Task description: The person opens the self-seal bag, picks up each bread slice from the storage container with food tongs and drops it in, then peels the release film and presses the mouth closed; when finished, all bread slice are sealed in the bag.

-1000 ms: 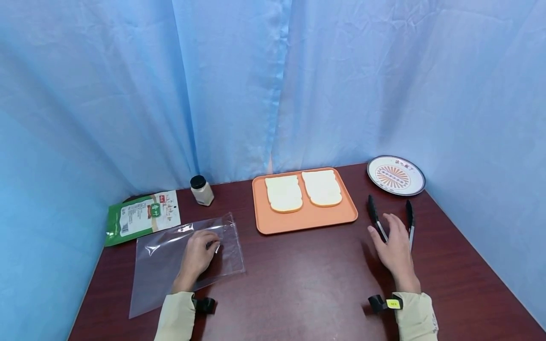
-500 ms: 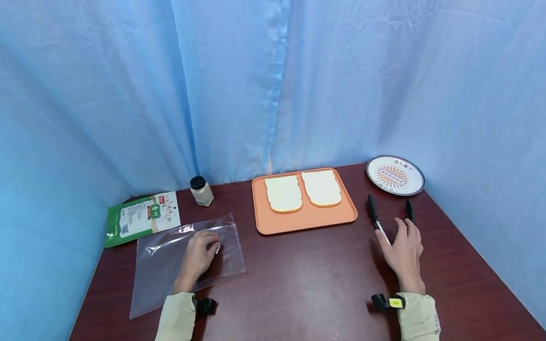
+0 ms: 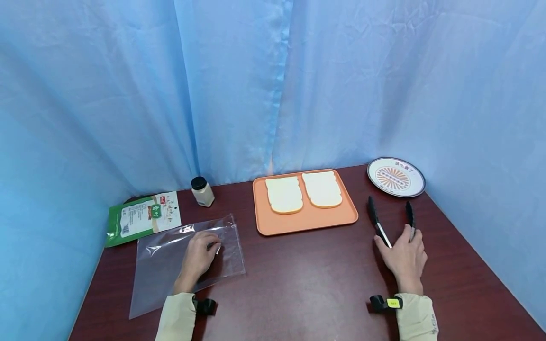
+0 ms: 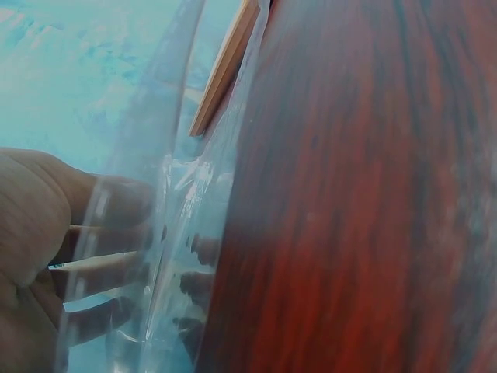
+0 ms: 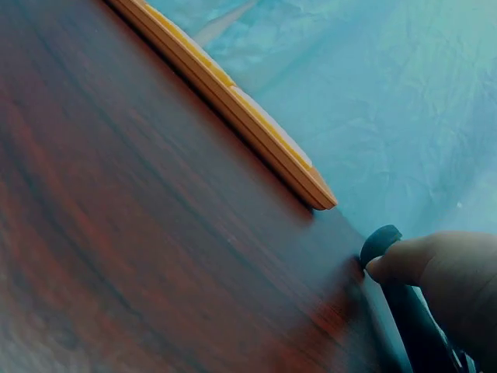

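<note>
My left hand (image 3: 198, 255) holds a clear plastic bag (image 3: 162, 265) at the left of the table, fingers curled toward the thumb near its right part. In the left wrist view, the fingers (image 4: 101, 276) show through the film of the bag (image 4: 167, 233), which stands raised. At the right, my right hand (image 3: 406, 259) grips black-tipped metal tongs (image 3: 382, 234) from above. Its thumb (image 5: 404, 260) lies along one arm of the tongs (image 5: 411, 322), the other fingers at the second arm. The tongs' tips stand spread and point away from me; their rear end is hidden under the hand.
An orange tray (image 3: 307, 225) with two slices of bread (image 3: 284, 194) is at the back middle. A patterned plate (image 3: 395, 177) lies at the back right. A black-capped jar (image 3: 202, 192) and a green-and-white packet (image 3: 142, 219) are at the back left. Blue curtains (image 3: 239, 94) surround the table.
My right hand has moved slightly right and back toward me, its thumb and fingers coming onto the tongs' arms. The left hand and bag look the same.
</note>
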Demonstrator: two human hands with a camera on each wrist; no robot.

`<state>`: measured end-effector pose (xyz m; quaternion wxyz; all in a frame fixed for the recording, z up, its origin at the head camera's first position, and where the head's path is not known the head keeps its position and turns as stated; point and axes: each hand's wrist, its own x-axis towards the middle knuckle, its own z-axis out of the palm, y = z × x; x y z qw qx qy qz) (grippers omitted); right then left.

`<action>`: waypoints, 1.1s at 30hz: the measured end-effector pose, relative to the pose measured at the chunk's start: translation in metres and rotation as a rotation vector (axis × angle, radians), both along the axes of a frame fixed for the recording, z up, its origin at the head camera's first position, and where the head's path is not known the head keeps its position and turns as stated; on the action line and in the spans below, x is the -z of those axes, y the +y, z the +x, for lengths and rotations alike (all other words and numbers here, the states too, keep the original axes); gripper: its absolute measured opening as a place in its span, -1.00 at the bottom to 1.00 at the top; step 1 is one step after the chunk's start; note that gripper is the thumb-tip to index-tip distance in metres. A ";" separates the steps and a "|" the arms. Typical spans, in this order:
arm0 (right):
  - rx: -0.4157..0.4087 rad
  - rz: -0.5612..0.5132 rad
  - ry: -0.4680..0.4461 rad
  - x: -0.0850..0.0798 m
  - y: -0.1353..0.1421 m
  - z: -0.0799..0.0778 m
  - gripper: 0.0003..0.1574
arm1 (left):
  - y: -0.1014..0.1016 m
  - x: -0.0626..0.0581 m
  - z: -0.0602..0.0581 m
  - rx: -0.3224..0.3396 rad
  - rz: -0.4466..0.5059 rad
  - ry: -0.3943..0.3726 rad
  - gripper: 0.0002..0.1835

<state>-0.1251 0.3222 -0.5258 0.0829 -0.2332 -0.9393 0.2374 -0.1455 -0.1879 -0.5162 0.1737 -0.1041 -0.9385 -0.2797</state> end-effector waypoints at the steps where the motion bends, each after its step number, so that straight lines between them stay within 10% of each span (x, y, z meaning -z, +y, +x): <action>1: 0.007 0.011 -0.010 0.000 0.000 0.000 0.30 | 0.000 0.000 0.000 -0.001 -0.002 -0.001 -0.96; 17: 0.066 0.117 -0.158 0.004 0.001 -0.001 0.55 | -0.001 0.001 0.000 -0.008 -0.011 -0.012 -0.96; 33: 0.008 0.179 -0.088 0.001 0.003 0.002 0.38 | -0.001 0.002 -0.002 -0.026 -0.020 -0.048 -0.94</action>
